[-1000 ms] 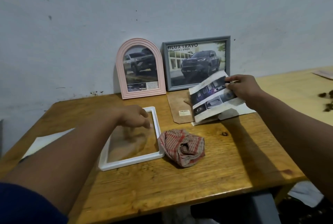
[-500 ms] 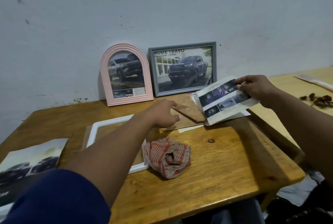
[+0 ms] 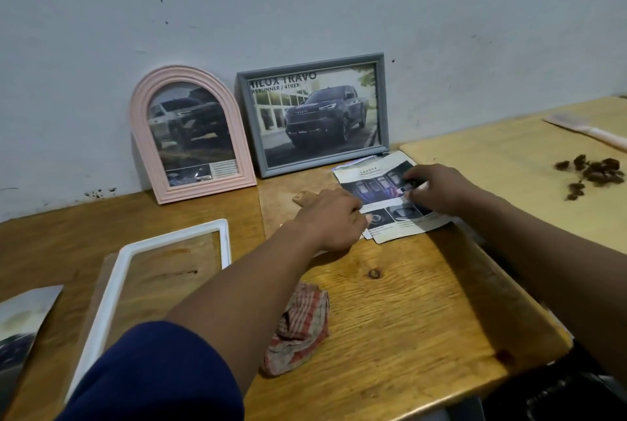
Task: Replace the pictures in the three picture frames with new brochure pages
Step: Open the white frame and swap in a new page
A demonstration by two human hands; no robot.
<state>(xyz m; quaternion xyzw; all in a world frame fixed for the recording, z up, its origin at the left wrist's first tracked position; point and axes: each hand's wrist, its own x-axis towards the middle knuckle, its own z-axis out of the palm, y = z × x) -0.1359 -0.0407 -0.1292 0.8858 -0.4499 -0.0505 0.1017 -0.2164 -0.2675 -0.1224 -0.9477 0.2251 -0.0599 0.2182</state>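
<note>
Both hands are down on a brochure page (image 3: 390, 196) headed "SAFETY", lying flat near the table's (image 3: 407, 312) back edge, just in front of the grey frame (image 3: 312, 115). The left hand (image 3: 330, 220) presses its near-left corner with curled fingers; the right hand (image 3: 437, 188) pinches the page's right side. The grey frame and a pink arched frame (image 3: 191, 134) lean on the wall, both showing trucks. A white frame (image 3: 149, 285) lies flat toward the left edge, a checked cloth (image 3: 298, 329) beside it, another page (image 3: 20, 329) at the left edge.
</note>
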